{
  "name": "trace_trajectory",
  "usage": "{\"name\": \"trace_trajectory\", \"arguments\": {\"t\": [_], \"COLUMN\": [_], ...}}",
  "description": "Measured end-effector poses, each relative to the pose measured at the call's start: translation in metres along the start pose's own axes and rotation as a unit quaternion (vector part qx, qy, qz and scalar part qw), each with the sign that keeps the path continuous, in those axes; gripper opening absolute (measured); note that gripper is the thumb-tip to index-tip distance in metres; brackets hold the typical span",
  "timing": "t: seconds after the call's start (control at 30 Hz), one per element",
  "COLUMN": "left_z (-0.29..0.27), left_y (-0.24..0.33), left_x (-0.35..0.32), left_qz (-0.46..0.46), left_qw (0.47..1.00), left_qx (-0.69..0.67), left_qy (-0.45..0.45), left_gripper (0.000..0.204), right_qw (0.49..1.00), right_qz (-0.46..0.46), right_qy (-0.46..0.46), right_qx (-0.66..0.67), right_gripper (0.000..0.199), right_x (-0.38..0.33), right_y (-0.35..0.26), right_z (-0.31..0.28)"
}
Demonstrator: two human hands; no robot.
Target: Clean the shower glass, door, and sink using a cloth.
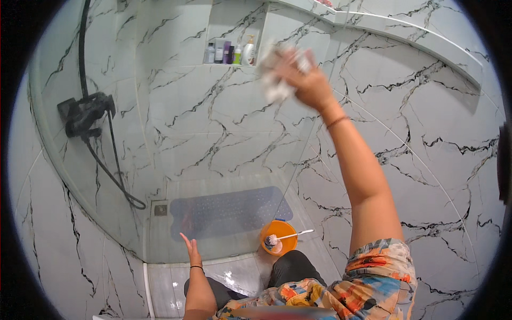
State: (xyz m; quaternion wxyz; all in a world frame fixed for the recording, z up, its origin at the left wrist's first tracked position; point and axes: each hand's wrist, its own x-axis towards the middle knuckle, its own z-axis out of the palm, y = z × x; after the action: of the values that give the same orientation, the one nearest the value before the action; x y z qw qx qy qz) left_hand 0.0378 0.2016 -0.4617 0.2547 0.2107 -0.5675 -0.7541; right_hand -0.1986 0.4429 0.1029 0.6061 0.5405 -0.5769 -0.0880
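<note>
Our right hand (306, 80) has its fingers curled around a white cloth (278, 80), bunched up and pressed high against the glass panel (160, 133) of the shower. The cloth looks crumpled and blurry, maybe damp, we cannot tell; it sits just in front of the wall niche (234, 37) with its row of bottles (229, 53) as seen through the glass. A thin band sits on that wrist, arm stretched far up.

Our left hand (190, 248) is low, fingers spread open, holding nothing, near the bottom edge of the glass.

Risks, as we judge them: the floor (234, 274) outside the shower looks glossy and possibly wet, and with the arm at full reach a slip is likely if weight shifts. The orange bucket (279, 237) with a long-handled brush (290, 236) in it stands right by our knees, easy to kick over. The cloth is held only by a loose bunching grip, so it could slide down the glass.

Further out: a blue mat (229, 210) on the shower floor, black shower fittings and hose (88, 114) on the left, marbled white tile all round.
</note>
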Motion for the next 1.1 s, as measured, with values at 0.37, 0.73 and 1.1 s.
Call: {"name": "trace_trajectory", "arguments": {"t": [0.37, 0.73, 1.1], "left_z": [-0.023, -0.009, 0.018], "left_y": [-0.007, 0.201, 0.227], "left_x": [0.002, 0.02, 0.019], "left_qz": [0.034, 0.353, 0.319], "left_qw": [0.996, 0.886, 0.88], "left_qx": [0.061, 0.299, 0.35], "left_qy": [0.056, 0.045, 0.046], "left_gripper": [0.077, 0.076, 0.07], "right_qw": [0.963, 0.931, 0.966], "right_qz": [0.019, 0.266, -0.022], "right_qy": [-0.127, 0.238, -0.125], "right_qx": [0.236, 0.077, 0.224], "right_gripper": [0.047, 0.043, 0.044], "right_x": [-0.07, 0.001, -0.159], "right_y": [-0.137, 0.004, -0.33], "right_z": [0.026, -0.011, 0.069]}}
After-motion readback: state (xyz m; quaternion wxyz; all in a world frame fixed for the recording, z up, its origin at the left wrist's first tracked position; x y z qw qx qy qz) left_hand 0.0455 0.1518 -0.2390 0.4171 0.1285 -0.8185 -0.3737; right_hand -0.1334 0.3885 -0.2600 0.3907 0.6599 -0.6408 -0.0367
